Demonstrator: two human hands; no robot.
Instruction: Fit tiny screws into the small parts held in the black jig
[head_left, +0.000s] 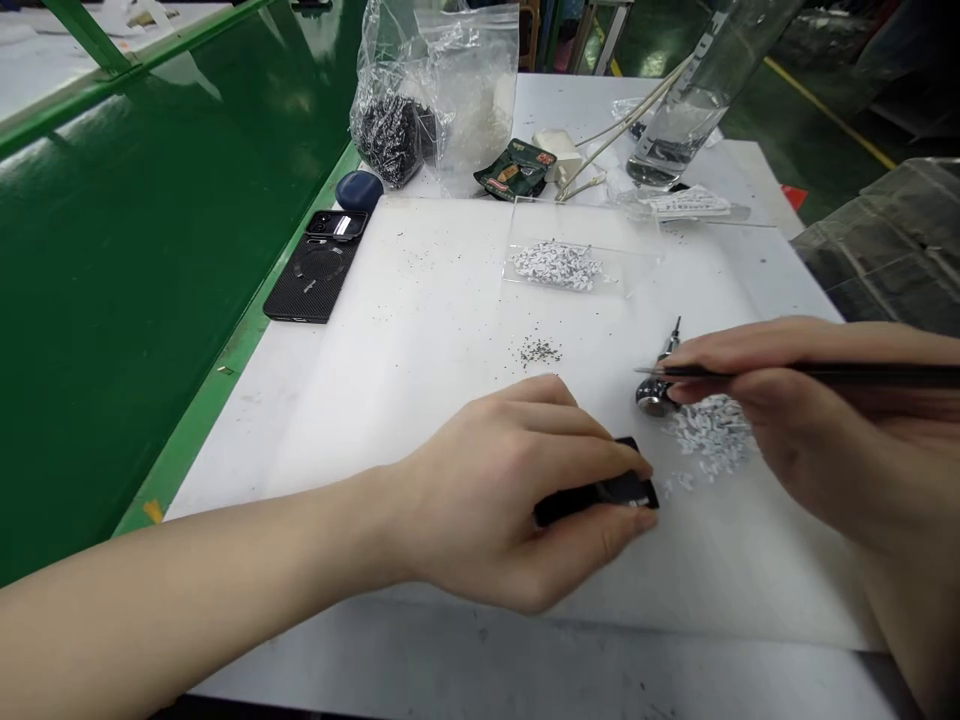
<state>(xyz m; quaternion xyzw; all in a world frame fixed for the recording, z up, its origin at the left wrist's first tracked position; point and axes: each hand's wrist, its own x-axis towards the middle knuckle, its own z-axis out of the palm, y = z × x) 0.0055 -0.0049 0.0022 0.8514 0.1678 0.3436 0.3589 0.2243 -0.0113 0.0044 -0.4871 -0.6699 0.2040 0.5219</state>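
My left hand (517,490) is closed around a small black block-shaped part (630,488) low over the white mat, fingers on top and thumb along the near side. Much of that part is hidden by the fingers. Between the thumb and fingers of my right hand (817,430) is a pair of black tweezers (705,372), its thin silver tip pointing left. Just beneath the tip lies a short screwdriver (656,395) with a dark round handle. Beside it spreads a heap of small whitish pieces (716,435), partly covered by my right hand. Tiny dark screw-like bits (540,350) are scattered beyond my left hand.
A clear tray (559,265) holds more small white pieces. Further back stand plastic bags (472,110), a green packet (516,168) and a clear bottle (675,130) of liquid. A black phone (315,265) and a blue round object (358,190) lie along the left edge.
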